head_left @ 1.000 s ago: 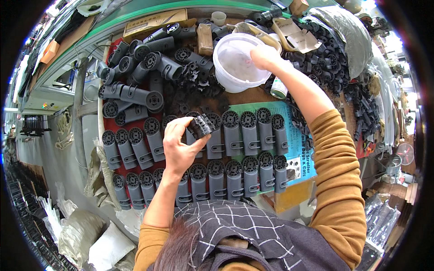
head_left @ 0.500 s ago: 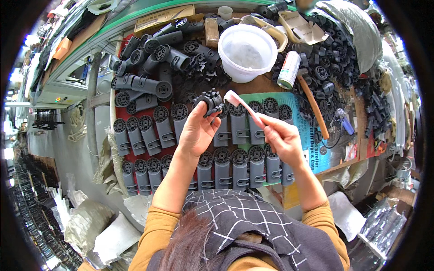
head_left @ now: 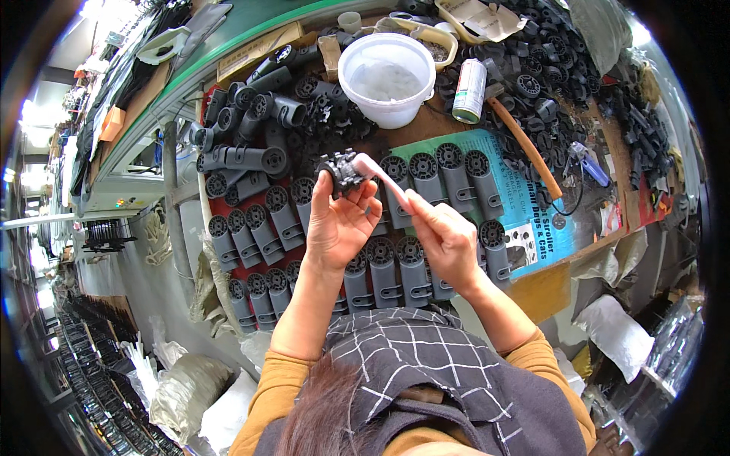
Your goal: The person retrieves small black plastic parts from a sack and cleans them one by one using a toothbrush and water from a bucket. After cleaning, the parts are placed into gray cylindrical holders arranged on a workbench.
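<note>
My left hand (head_left: pixel 338 232) pinches several small black toothed plastic parts (head_left: pixel 341 173) bunched together, held up above the table. My right hand (head_left: pixel 447 242) grips the handle of a pink brush (head_left: pixel 386 182), shaped like a toothbrush. The pale head of the brush touches the right side of the black parts; its bristles are blurred. Beneath my hands stand rows of grey plastic tubes (head_left: pixel 457 182) with round black spoked ends facing up. My forearms and hands hide some of these tubes.
A white bucket (head_left: pixel 352 93) with whitish contents stands beyond my hands. Beside it are a spray can (head_left: pixel 469 91) and a tool with an orange-brown handle (head_left: pixel 525 146). Black parts (head_left: pixel 536 80) lie heaped at the far right. A blue-handled tool (head_left: pixel 592 169) lies near the right edge.
The brush head has moved from just beside the black parts onto them. My right hand has come closer to my left. The whole view has shifted and tilted slightly.
</note>
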Tool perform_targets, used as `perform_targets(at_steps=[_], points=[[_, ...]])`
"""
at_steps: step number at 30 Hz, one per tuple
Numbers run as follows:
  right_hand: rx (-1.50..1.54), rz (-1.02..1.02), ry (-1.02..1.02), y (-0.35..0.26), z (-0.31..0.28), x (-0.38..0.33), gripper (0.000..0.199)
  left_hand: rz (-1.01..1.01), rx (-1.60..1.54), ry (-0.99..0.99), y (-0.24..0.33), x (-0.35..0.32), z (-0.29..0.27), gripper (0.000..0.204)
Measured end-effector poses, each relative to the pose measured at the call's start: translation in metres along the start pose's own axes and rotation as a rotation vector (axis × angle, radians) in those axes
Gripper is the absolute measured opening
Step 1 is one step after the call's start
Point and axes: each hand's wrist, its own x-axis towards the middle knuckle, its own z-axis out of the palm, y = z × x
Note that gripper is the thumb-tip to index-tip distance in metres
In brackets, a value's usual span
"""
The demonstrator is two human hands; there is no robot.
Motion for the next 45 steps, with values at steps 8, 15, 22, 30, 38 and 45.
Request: perform_targets(at_steps=[8, 15, 22, 30, 38, 45], points=[[-0.007, 0.018, 0.043, 0.001, 0.002, 0.001, 0.033, 0.020, 0.032, 0.002, -0.001, -0.003, 0.003, 0.050], [0.044, 0.053, 0.040, 0.007, -0.001, 0.004, 0.030, 0.107, 0.068, -0.050, 0.002, -0.008, -0.001, 0.042], [0.778, 0.523, -0.096, -0.011, 0.019, 0.019, 0.044, 0.344, 0.516, -0.117, -0.029, -0.006, 0.013, 0.050], [0.398, 0.306, -0.203, -0.005, -0.005, 0.036, 0.040, 0.132, 1.127, -0.036, 0.024, -0.017, 0.042, 0.038], [0.200, -0.018, -0.001, 0.003, 0.006, -0.001, 0.032, -0.081, 0.145, -0.001, 0.013, -0.021, 0.026, 0.035], [0.117, -0.087, -0.074, 0.005, 0.000, -0.006, 0.033, -0.094, 0.078, 0.018, 0.007, -0.020, 0.027, 0.023]])
